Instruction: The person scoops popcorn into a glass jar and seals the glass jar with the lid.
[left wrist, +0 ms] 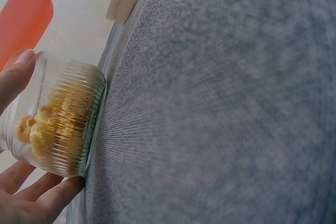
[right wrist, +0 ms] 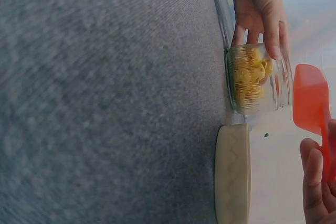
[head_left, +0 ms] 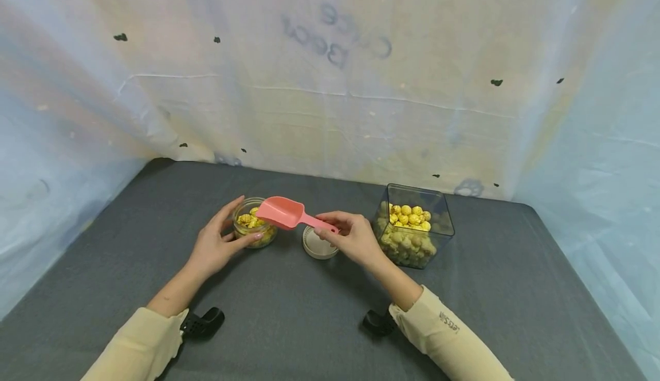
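Left hand (head_left: 213, 246): curved around the glass jar (head_left: 264, 236), thumb and fingers on opposite sides
Right hand (head_left: 356, 236): pinches the handle of the pink scoop (head_left: 281, 212)
Pink scoop: bowl just above the jar's mouth
Glass jar: upright on the dark worktop (head_left: 289, 323), partly filled with yellow popcorn (head_left: 245, 219)
Lid (head_left: 317, 246): between jar and clear box (head_left: 440, 218)

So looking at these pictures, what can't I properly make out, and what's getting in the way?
Head view: part of the glass jar's rim, covered by the pink scoop.
Head view: the sleeve lettering, too small to read surely.
Left wrist view: part of the scoop's bowl, cut off by the left edge.
Right wrist view: the lid's near end, cut off by the bottom edge.
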Available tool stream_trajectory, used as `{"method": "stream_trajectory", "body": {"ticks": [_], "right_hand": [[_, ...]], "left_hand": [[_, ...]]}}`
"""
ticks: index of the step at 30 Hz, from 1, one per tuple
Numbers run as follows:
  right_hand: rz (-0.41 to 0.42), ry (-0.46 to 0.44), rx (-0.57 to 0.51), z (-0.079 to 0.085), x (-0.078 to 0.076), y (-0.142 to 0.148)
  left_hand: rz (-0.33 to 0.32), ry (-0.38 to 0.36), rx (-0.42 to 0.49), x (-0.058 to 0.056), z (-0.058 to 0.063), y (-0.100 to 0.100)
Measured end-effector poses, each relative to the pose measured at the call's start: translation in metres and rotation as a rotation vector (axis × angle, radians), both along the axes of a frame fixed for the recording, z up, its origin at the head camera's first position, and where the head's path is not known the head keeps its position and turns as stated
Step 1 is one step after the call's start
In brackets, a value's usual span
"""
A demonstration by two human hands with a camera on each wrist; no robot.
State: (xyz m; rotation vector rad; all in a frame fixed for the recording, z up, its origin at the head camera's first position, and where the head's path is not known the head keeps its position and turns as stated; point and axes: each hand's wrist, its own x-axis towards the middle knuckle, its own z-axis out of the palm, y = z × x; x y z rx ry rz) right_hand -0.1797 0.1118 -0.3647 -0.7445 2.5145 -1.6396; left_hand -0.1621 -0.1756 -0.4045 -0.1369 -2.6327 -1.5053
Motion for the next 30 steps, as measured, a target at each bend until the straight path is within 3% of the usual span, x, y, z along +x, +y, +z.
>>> {"method": "stream_trajectory", "body": {"ticks": [9, 18, 30], "right_hand": [[0.008, 0.06, 0.076, -0.0006, -0.0003, -0.0011], [0.028, -0.01, 0.05, -0.0017, 0.0003, -0.0032], [-0.056, 0.025, -0.019, 0.0008, 0.0047, 0.0019]], "left_hand": [[0.001, -0.003, -0.009, -0.0007, 0.0009, 0.0005], [-0.005, -0.001, -0.017, 0.0002, 0.0012, 0.0006], [-0.016, 0.048, -0.104, 0.0022, 0.0048, 0.0023]]}}
